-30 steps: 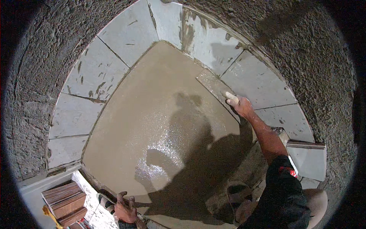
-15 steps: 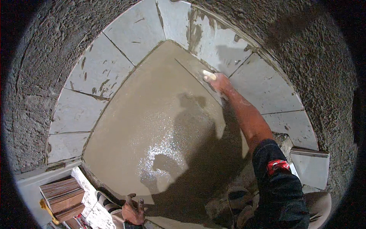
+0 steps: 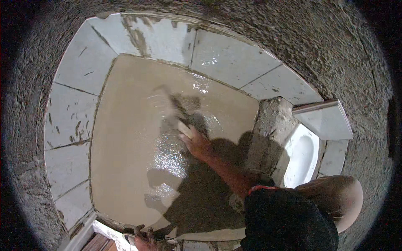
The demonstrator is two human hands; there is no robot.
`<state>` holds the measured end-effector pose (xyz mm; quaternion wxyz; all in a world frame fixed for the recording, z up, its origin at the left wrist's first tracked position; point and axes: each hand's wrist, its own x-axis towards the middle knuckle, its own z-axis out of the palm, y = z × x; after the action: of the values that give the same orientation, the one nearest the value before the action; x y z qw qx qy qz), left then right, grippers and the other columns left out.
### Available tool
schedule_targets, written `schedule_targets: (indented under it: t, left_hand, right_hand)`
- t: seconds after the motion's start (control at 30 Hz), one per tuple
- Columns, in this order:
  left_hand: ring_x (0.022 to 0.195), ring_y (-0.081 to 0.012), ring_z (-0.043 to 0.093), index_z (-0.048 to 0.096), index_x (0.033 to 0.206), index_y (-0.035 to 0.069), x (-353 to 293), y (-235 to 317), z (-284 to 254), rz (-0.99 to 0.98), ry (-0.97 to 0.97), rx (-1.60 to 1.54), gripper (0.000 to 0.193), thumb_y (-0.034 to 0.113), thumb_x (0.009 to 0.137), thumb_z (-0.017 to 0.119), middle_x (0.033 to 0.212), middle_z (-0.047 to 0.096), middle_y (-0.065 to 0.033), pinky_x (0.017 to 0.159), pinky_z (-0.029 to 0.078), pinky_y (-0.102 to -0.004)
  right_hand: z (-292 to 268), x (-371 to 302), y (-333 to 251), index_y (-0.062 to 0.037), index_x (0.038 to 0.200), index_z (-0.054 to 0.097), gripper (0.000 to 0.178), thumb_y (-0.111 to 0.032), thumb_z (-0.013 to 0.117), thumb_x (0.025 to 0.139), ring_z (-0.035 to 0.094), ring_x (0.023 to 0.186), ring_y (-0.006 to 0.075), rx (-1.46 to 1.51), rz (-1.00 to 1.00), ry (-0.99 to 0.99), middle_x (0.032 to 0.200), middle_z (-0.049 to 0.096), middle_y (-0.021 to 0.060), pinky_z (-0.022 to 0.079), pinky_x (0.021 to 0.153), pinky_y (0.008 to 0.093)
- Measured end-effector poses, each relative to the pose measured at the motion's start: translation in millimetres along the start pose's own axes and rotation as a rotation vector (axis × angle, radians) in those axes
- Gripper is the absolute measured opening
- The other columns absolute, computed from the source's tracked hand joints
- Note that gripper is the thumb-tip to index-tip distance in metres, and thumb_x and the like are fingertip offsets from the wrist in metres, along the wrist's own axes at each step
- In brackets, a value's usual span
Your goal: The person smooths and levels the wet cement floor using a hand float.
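My right hand [image 3: 198, 144] is closed around the pale handle of a finishing trowel [image 3: 184, 129]. Its long, dark blade is smeared by motion and lies over the middle of a wet, beige-grey cement floor [image 3: 125, 125]. Glossy highlights and my own dark shadow fall across that surface. At the lower edge, my left hand [image 3: 144, 239] shows its muddy fingers apart by the near rim of the cement, with nothing seen in it. The lower picture edge cuts off part of this hand.
White tiles [image 3: 69, 108] smeared with mortar line the lower walls, below rough grey plaster [image 3: 25, 125]. On the right are a white ceramic squat pan [image 3: 302, 157], a rough block [image 3: 272, 119] and leaning tiles [image 3: 326, 119]. Stacked brown-edged tiles [image 3: 98, 243] stand at lower left. My knee [image 3: 347, 201] juts in.
My right hand has brought the trowel from the tiled right edge to the middle of the wet cement. The view has turned, and the squat pan now shows fully. My left hand stays low.
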<state>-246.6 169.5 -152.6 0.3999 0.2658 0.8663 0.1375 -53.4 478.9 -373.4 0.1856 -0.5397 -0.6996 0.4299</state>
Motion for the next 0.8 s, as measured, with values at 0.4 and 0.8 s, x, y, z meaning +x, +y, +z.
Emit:
schedule_targets:
  t: [0.4, 0.8]
  left_hand:
    - [0.076, -0.0302, 0.058, 0.059, 0.101, 0.008, -6.4, 7.2, -12.6, 0.076, 0.167, 0.146, 0.040, 0.043, 0.081, 0.059, 0.090, 0.063, -0.0124, 0.072, 0.043, -0.0416]
    - [0.072, -0.0294, 0.056, 0.053, 0.101, 0.001, -11.2, -1.5, 2.9, 0.147, 0.200, 0.136, 0.039, 0.033, 0.078, 0.061, 0.075, 0.058, -0.0174, 0.066, 0.043, -0.0373]
  right_hand:
    - [-45.4, -67.8, 98.8, -0.0012, 0.093, 0.054, 0.026, -0.025, 0.059, 0.083, 0.057, 0.065, 0.0272, 0.135, 0.371, 0.887, 0.069, 0.055, 0.0136, 0.044, 0.061, 0.0423]
    - [7.4, -6.4, 79.5, 0.0005, 0.100, 0.051, 0.035, -0.027, 0.061, 0.080, 0.058, 0.072, 0.0326, 0.137, 0.361, 0.671, 0.077, 0.058, 0.0186, 0.045, 0.065, 0.0416]
